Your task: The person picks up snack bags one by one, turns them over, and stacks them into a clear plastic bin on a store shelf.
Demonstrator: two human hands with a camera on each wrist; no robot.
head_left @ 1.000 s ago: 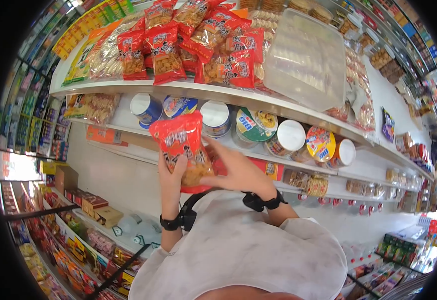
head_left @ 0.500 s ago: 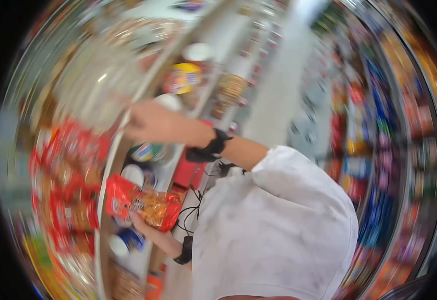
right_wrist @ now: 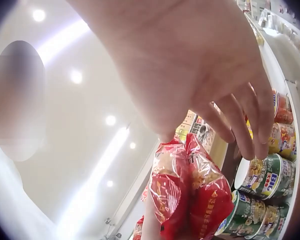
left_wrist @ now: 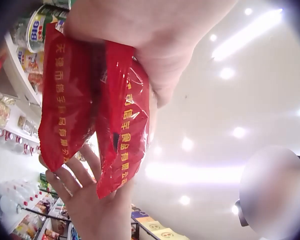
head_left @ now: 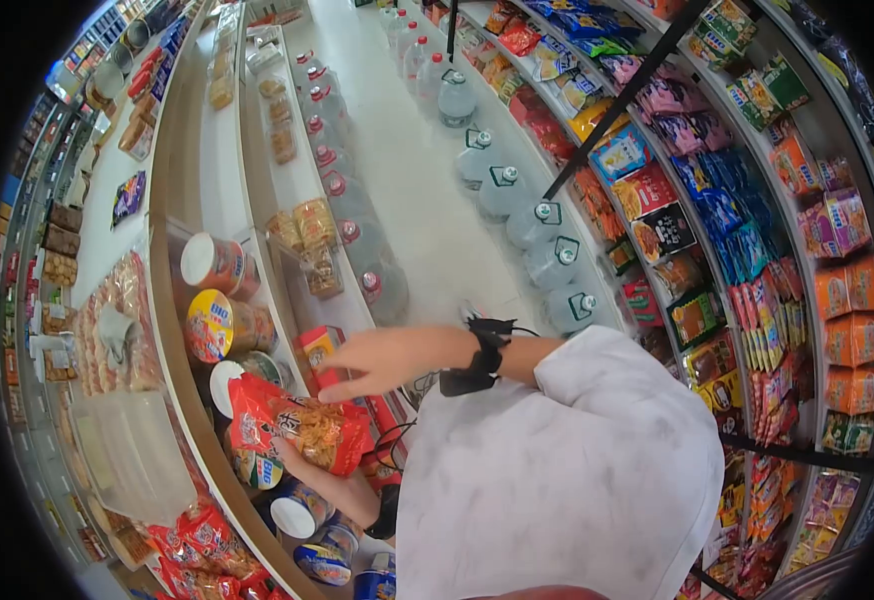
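My left hand (head_left: 309, 472) grips red snack bags (head_left: 302, 425) of golden crisp pieces from below, its thumb over the printed face. One bag shows in the head view; the wrist views show two red bags (left_wrist: 122, 115) side by side, with yellow lettering. Most of the left fingers are hidden beneath them. Just above the bags, my right hand (head_left: 397, 358) is held out with loosely straight fingers and holds nothing. In the right wrist view its fingers (right_wrist: 235, 117) hang apart over the bags.
At left, a shelf holds instant noodle tubs (head_left: 219, 325), with a translucent plastic lid (head_left: 132, 455) and more red bags (head_left: 202, 545) on top. Large water bottles (head_left: 502, 190) line the aisle floor (head_left: 407, 200). Racks of packaged snacks (head_left: 647, 190) stand at right.
The head view has swung round to show the aisle. The right hand moved from beside the bags out over the shelf edge, then came back above them. The left hand keeps its hold.
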